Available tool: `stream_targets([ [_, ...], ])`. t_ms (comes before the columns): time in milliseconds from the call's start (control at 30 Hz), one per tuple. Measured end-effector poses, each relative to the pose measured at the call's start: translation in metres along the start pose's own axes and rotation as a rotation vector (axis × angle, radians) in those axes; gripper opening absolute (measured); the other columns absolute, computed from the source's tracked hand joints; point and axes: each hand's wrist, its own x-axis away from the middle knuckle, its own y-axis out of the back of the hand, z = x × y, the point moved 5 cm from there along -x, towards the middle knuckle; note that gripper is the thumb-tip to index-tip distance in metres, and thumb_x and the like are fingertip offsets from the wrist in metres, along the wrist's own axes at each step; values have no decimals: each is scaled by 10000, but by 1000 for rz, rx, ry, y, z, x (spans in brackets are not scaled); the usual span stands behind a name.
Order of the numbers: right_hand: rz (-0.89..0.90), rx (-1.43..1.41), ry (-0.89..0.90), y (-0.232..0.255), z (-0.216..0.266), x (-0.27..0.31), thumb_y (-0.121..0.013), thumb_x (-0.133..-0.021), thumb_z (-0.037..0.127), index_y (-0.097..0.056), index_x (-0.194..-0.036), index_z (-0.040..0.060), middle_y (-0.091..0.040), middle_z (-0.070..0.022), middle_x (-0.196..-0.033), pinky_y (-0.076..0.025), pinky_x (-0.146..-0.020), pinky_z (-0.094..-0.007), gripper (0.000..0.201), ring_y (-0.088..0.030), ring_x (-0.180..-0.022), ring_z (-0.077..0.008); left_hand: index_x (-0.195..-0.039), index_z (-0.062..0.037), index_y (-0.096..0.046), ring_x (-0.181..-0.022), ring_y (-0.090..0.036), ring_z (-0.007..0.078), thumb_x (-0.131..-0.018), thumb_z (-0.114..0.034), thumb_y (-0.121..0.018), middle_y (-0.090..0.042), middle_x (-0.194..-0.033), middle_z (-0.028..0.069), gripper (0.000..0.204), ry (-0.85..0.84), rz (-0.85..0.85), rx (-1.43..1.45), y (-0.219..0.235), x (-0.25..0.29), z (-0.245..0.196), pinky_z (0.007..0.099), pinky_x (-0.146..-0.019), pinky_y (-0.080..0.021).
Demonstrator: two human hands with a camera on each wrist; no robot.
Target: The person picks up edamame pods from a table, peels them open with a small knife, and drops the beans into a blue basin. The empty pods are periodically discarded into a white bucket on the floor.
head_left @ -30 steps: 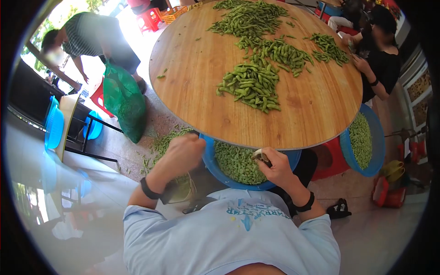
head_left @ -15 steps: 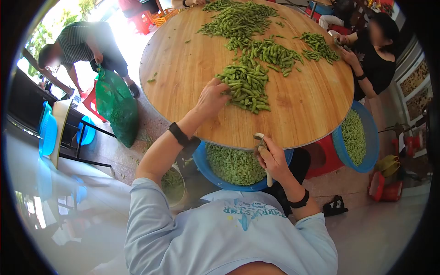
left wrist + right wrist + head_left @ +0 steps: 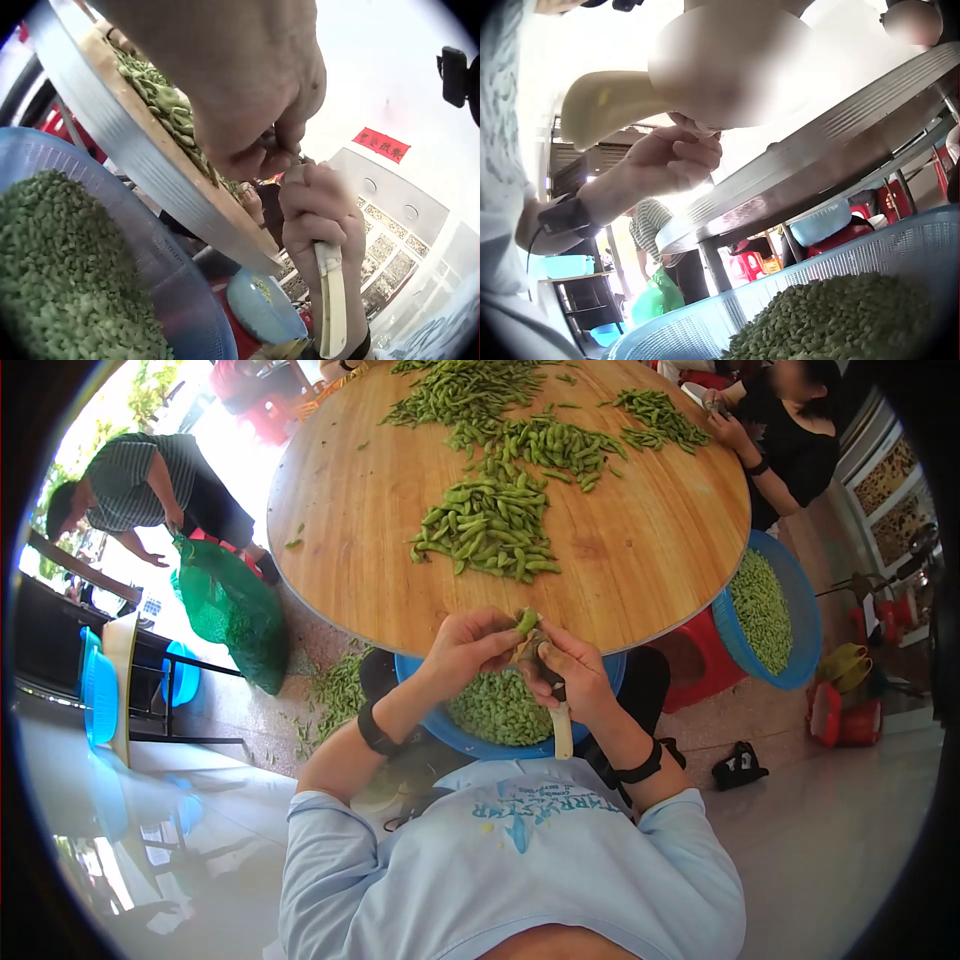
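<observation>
In the head view the left hand point(image 3: 468, 650) pinches a green pod point(image 3: 527, 621) over the near edge of the round wooden table point(image 3: 350, 560). Against it, the right hand point(image 3: 577, 674) grips a tool with a pale handle point(image 3: 563, 732) that points down toward the body. The left wrist view has the right hand point(image 3: 322, 210) curled round that handle point(image 3: 332, 307), its fingers meeting those of the left hand point(image 3: 247, 97). Below both hands is a blue basin point(image 3: 432, 722) of shelled beans point(image 3: 500, 710). A heap of pods point(image 3: 490, 525) lies on the table beyond.
Another blue basin of beans point(image 3: 760, 610) stands at the right, beside a red stool point(image 3: 690, 660). A person in black point(image 3: 790, 440) sits across the table. At the left a person in a striped top point(image 3: 140, 480) bends by a green bag point(image 3: 240, 610). Loose pods point(image 3: 335, 695) litter the floor.
My left hand has come back from the pod heap on the table and now meets the right hand with a pod. The right hand has shifted slightly, still gripping the tool.
</observation>
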Motion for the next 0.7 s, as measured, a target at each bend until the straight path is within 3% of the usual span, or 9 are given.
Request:
stream_targets([
  [233, -11, -10, 4, -1, -3, 0, -429, -978, 164, -408, -1345, 17, -507, -48, -771, -363, -420, -189, 395, -448, -542, -76, -949, -8, -609, -602, -517, 58, -891, -103, -607, -571, -716, -11, 111, -57, -18, -53, 0, 5, 0, 190, -522, -385],
  [333, -81, 52, 1, -1, -5, 1, -427, -972, 142, -456, -1303, 8, -504, -45, -758, -359, -415, -189, 358, -444, -533, -73, -934, -12, -608, -598, -515, 61, -888, -90, -608, -575, -715, -6, 91, -199, -52, -158, 4, 6, 2, 198, -518, -390],
  [400, -134, 143, 46, 3, -8, 0, -430, -962, 115, -499, -1250, 1, -502, -44, -744, -358, -409, -191, 318, -429, -519, -73, -908, -11, -601, -595, -520, 70, -888, -78, -605, -582, -711, 9, 69, -391, -62, -499, 3, 9, -7, 208, -504, -395],
  [433, -131, 145, 45, 5, -7, -1, -430, -962, 115, -499, -1250, 1, -502, -44, -744, -358, -409, -191, 318, -429, -519, -73, -908, -11, -601, -595, -520, 70, -888, -78, -605, -582, -711, 9, 69, -393, -65, -499, 4, 9, -9, 208, -504, -395],
  [500, -5, -65, -11, 3, -8, -1, -451, -957, 114, -523, -1204, 4, -501, -54, -738, -358, -404, -195, 279, -417, -516, -78, -881, -14, -578, -568, -507, 68, -875, -88, -619, -580, -723, 25, 84, -45, 28, -35, 5, 6, 3, 200, -476, -373],
  [533, -3, -65, -14, 3, -7, 1, -451, -957, 114, -523, -1204, 4, -501, -54, -738, -358, -404, -195, 279, -417, -516, -78, -881, -14, -578, -568, -507, 68, -875, -88, -619, -580, -723, 25, 84, -45, 25, -33, 6, 6, 2, 200, -476, -373],
  [600, 54, -252, -102, -2, -9, 3, -474, -952, 122, -535, -1172, 12, -503, -71, -738, -357, -400, -196, 253, -409, -513, -85, -873, -9, -576, -569, -514, 81, -879, -80, -607, -566, -709, 19, 78, 100, 236, 450, -3, 7, 7, 200, -468, -360],
  [700, 44, -347, -118, 3, -12, 2, -489, -950, 137, -549, -1116, 21, -506, -84, -745, -356, -397, -195, 211, -420, -524, -93, -907, 9, -583, -551, -496, 100, -900, -91, -588, -533, -690, -5, 101, 146, 258, 546, -6, 5, 11, 236, -463, -375],
])
